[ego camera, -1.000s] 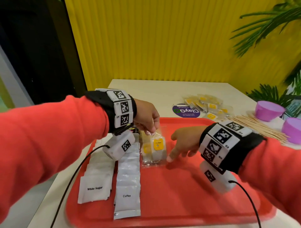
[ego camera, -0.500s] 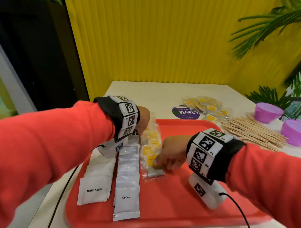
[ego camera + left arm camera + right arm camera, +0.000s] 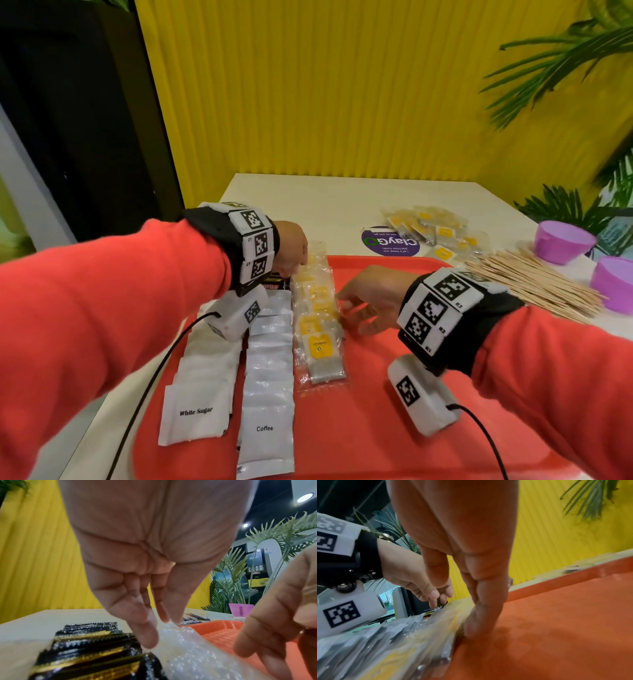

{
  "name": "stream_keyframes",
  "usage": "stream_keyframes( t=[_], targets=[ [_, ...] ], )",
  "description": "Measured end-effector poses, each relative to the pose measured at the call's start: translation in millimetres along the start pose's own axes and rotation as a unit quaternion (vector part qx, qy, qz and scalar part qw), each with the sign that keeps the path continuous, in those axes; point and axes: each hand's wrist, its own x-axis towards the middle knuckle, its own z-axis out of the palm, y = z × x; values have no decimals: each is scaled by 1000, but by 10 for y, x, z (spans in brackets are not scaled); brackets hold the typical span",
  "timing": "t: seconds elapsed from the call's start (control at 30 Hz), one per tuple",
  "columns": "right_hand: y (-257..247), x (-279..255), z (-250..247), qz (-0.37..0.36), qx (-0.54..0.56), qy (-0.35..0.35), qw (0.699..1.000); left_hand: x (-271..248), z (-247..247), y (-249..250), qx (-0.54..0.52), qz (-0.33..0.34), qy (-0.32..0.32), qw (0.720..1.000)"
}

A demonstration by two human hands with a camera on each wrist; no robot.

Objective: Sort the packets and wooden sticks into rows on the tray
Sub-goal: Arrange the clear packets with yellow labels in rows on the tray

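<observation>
A red tray (image 3: 411,428) holds three rows: white sugar packets (image 3: 198,404), silver coffee packets (image 3: 269,394), and clear tea bag packets (image 3: 318,329) with yellow tags. My left hand (image 3: 301,265) is at the far end of the tea row; in the left wrist view its thumb and fingertips (image 3: 149,639) pinch the end of a clear packet (image 3: 188,649). My right hand (image 3: 346,305) is open, its straight fingers (image 3: 476,628) pressing against the right edge of the tea row (image 3: 419,642). Wooden sticks (image 3: 534,291) lie on the table right of the tray.
Black packets (image 3: 274,282) lie at the tray's far left, under my left wrist. Loose tea packets (image 3: 435,229) and a purple sticker (image 3: 390,243) sit behind the tray. Two purple cups (image 3: 561,240) stand at the far right. The tray's right half is bare.
The tea packets have been spread from a stack into a row running toward me. My right hand has moved from the row's near end back along its right edge. My left hand shifted farther away.
</observation>
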Motion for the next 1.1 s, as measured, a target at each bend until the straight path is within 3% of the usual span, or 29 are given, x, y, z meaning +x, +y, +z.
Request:
stream_keyframes(
  t=[0.2,0.4,0.6,0.8,0.93,1.1],
  targets=[
    [-132,108,-11,-10,59,36,998,55,-72,-124,-7,-1,70,998],
    [-165,257,-9,28,117,-15,993,127,-62,-141,-52,13,42,998],
    [-263,317,-146,27,71,31,997,157,-123,-155,-92,23,46,994],
    [-243,316,-73,60,-21,-39,997,236,-87,-138,-6,15,27,999],
    [-176,263,-64,63,-59,-60,994,278,-66,-119,-7,24,25,999],
    [-223,324,-139,15,-39,-1,999,323,-134,-152,12,18,43,999]
  ],
)
